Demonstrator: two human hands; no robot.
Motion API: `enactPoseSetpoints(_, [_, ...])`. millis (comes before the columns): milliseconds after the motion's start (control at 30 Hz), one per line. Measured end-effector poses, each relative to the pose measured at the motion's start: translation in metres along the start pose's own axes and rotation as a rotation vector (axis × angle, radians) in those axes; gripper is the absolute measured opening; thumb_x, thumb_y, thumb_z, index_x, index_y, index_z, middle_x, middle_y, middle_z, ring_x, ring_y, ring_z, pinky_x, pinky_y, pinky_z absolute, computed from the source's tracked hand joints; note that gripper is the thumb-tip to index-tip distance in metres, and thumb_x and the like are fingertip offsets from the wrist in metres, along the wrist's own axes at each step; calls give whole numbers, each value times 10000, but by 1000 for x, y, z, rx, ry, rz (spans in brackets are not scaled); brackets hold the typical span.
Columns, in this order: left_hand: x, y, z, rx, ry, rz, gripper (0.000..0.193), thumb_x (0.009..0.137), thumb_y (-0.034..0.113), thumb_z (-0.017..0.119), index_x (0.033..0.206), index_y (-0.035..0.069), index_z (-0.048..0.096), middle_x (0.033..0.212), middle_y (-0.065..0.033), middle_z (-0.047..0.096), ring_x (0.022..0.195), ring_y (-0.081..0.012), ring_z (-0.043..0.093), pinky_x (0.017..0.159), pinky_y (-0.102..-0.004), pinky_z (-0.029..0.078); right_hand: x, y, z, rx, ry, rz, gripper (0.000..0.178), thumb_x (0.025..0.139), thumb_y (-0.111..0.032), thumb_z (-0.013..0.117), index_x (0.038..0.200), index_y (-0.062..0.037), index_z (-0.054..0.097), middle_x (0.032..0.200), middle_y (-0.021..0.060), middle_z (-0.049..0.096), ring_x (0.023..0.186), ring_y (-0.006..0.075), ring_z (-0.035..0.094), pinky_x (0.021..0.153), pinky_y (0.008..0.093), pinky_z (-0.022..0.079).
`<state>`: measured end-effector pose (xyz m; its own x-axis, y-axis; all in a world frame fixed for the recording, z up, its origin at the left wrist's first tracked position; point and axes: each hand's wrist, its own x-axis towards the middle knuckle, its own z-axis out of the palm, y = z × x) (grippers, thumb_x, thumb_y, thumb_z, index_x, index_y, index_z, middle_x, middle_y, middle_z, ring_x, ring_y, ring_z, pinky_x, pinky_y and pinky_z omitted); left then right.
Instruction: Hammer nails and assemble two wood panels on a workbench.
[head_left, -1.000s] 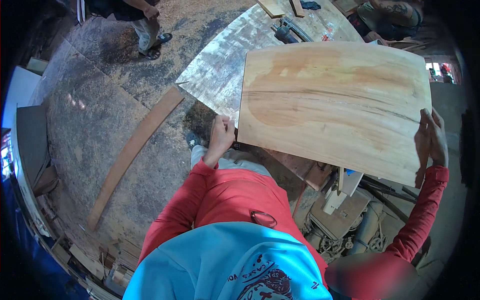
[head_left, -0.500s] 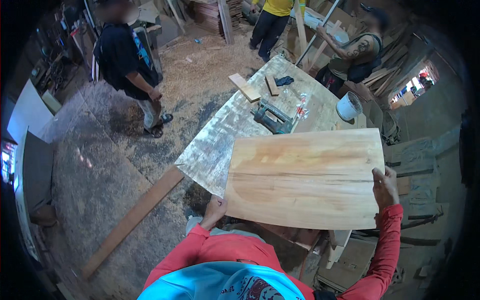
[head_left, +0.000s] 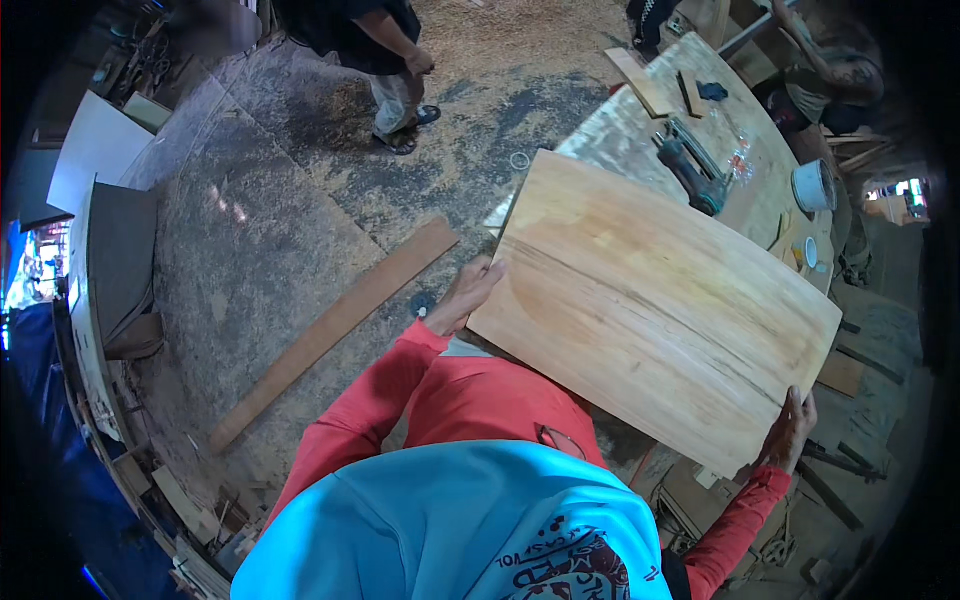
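Note:
A broad, pale wooden panel (head_left: 660,315) with dark grain streaks is held in front of me, tilted so its right side sits nearer to my body. My left hand (head_left: 470,290) grips its left edge, thumb on the upper face and the other fingers mostly hidden beneath. At the right end, my right hand (head_left: 792,432) is closed round the near corner, fingers over the edge. The panel covers much of the worktable (head_left: 770,205). On the table beyond it lies a green power tool (head_left: 692,170), close to the panel's far edge.
Wooden offcuts (head_left: 638,82), a white bucket (head_left: 813,186) and a small white lid (head_left: 810,252) are on the table. A long brown plank (head_left: 335,330) lies on the dusty floor at left. One person (head_left: 385,60) stands ahead; another person (head_left: 835,80) is beyond the table.
The panel has swung clockwise, its left end farther away and its right end nearer me. Both hands keep hold of it. My view has turned left and downward.

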<state>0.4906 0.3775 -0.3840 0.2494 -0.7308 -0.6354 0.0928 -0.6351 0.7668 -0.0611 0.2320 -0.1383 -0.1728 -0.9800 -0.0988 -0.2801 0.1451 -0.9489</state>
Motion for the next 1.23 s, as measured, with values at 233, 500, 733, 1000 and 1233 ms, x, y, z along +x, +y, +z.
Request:
enactPoseSetpoints(233, [52,34,-96,-385,-126,235,341,1015,287,581,1245,37,547,1108,-63,623,1011,-137,582,888,-317,501,-67,-78,81,-58,-24,-78,385,951,-183,652,1268,26,589,1133,22,621,1040,92,533,941,250,398])
enactPoseSetpoints(500, [137,91,-141,-584,-248,287,369,1023,224,569,1326,18,522,1172,-79,644,1030,-165,645,898,-328,545,-73,-65,145,134,329,-98,405,977,-158,636,1310,57,550,1148,47,613,1049,99,539,963,262,426])
enactPoseSetpoints(733, [156,203,-186,-532,-473,267,396,1009,152,568,1363,-17,506,1246,-106,636,1103,-173,639,948,-326,536,-10,62,115,269,269,2,482,954,-167,675,1356,41,510,1258,78,602,1177,130,562,1035,256,430])
enactPoseSetpoints(1000, [206,276,-207,-475,-539,233,473,963,66,589,1408,-46,476,1267,-135,632,1082,-186,654,944,-343,544,-13,30,187,277,158,100,569,936,-148,677,1429,21,450,1387,96,552,1297,164,501,1121,296,373])
enactPoseSetpoints(1233, [298,323,-226,-396,-647,189,526,935,38,594,1429,-58,443,1277,-141,628,1134,-188,633,985,-326,519,-7,-11,265,285,145,125,607,946,-154,666,1466,16,404,1462,99,498,1360,183,449,1169,319,311])
